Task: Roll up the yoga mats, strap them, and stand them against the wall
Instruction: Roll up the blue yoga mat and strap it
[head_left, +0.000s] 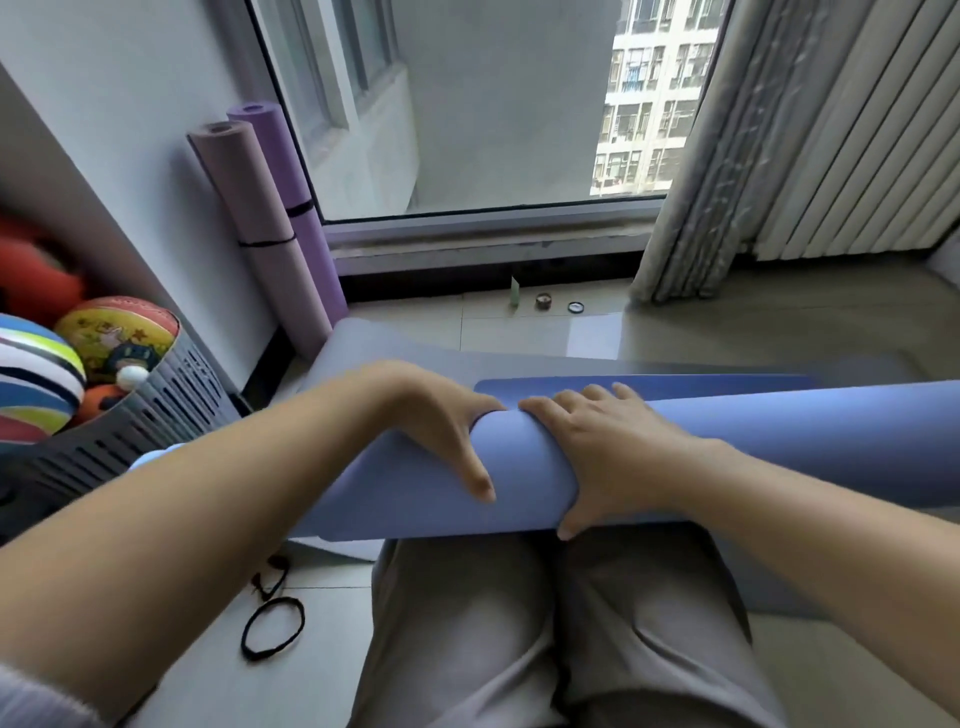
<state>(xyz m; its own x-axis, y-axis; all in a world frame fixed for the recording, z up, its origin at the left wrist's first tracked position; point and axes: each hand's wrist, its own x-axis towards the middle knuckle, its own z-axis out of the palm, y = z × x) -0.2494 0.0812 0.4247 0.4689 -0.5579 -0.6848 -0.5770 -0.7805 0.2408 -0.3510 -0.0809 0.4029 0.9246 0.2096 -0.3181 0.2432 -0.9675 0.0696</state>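
Note:
A blue yoga mat (524, 473) lies rolled into a thick tube across my thighs, its unrolled end (644, 385) flat on the floor beyond. My left hand (447, 426) curls over the roll near its middle, fingers wrapped round the far side. My right hand (602, 447) presses on the roll right beside it, thumb under the near edge. Two rolled mats, a pale mauve mat (254, 218) and a purple mat (291, 176), stand upright against the wall by the window, each bound with a black strap. Two black elastic straps (272, 623) lie loose on the floor at my left.
A dark slotted basket (150, 421) with balls and toys sits at the left against the wall. A grey mat (384, 343) lies flat under the blue one. Small round objects (544, 301) rest by the window sill. Curtains (701, 171) hang at the right.

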